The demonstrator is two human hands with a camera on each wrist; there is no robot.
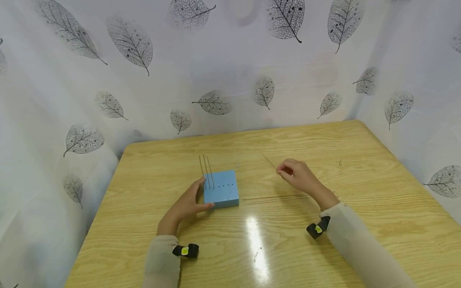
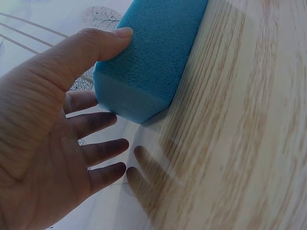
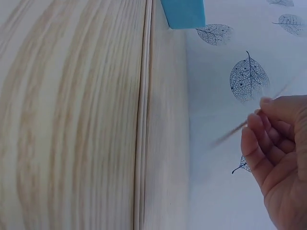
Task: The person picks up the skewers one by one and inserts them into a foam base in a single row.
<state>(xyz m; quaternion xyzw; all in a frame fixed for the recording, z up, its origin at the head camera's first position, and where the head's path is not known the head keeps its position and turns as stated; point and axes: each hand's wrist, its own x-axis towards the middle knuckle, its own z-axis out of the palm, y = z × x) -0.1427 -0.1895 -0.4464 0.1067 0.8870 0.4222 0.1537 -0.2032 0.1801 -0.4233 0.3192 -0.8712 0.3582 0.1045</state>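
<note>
A light blue foam block (image 1: 220, 196) with a row of small holes lies on the table. Three thin wooden sticks (image 1: 207, 170) stand upright in holes at its left end. My left hand (image 1: 185, 204) is at the block's left side; its thumb (image 2: 108, 43) rests on the front face. The other fingers extend along the side, fairly straight, some of their tips apart from the foam. To the right of the block, above the table, my right hand (image 1: 297, 175) pinches another thin stick (image 1: 268, 161) between thumb and fingertips, slanting up to the left.
Several loose sticks (image 1: 275, 198) lie on the wood-grain table (image 1: 144, 256), right of the block and below my right hand. A leaf-patterned curtain (image 1: 237, 60) hangs behind and along both sides. Small dark specks dot the tabletop near the right wrist.
</note>
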